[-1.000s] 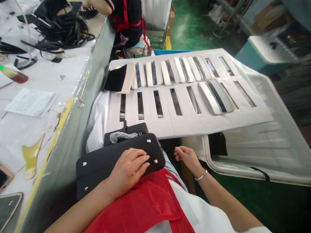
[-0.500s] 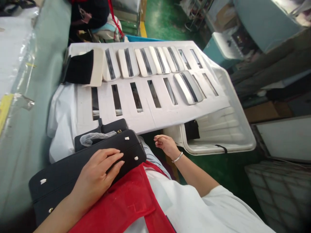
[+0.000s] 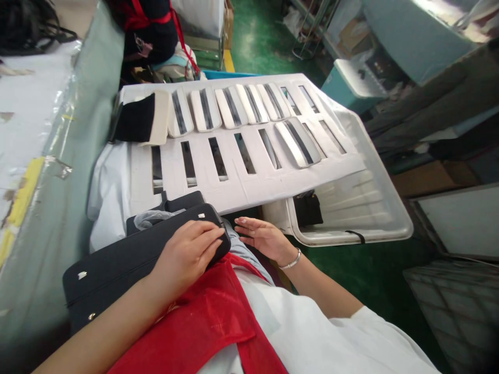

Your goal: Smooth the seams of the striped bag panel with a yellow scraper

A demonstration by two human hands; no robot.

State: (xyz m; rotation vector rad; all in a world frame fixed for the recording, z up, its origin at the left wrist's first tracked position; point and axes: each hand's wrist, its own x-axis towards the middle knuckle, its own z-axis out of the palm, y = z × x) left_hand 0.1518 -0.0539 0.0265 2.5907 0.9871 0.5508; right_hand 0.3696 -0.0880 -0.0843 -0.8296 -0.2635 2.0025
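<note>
A black handbag [image 3: 128, 270] lies on its side across my lap, its base with small metal feet turned up toward me. My left hand [image 3: 191, 252] rests on this base near its right end, fingers stretched out over the surface. Just right of the bag is my right hand [image 3: 268, 240], held palm inward with the fingers apart and nothing seen in them; a silver bracelet circles that wrist. Behind the bag's base, a strip of clear plastic wrap [image 3: 156, 218] covers part of a handle. The bag's lower left is hidden by my left forearm.
A white slotted board [image 3: 234, 192] stands ahead, carrying several pale padded pieces with dark stripes [image 3: 205, 110] and a black-and-cream piece [image 3: 134, 119]. Under its right side sits a white plastic bin [image 3: 362, 208] with black items inside. A plastic-covered table [image 3: 35, 124] runs along the left.
My left hand has slid right along the bag's base toward its end. My right hand has moved slightly left toward the bag, its pinched fingers now spread. The view has shifted a little.
</note>
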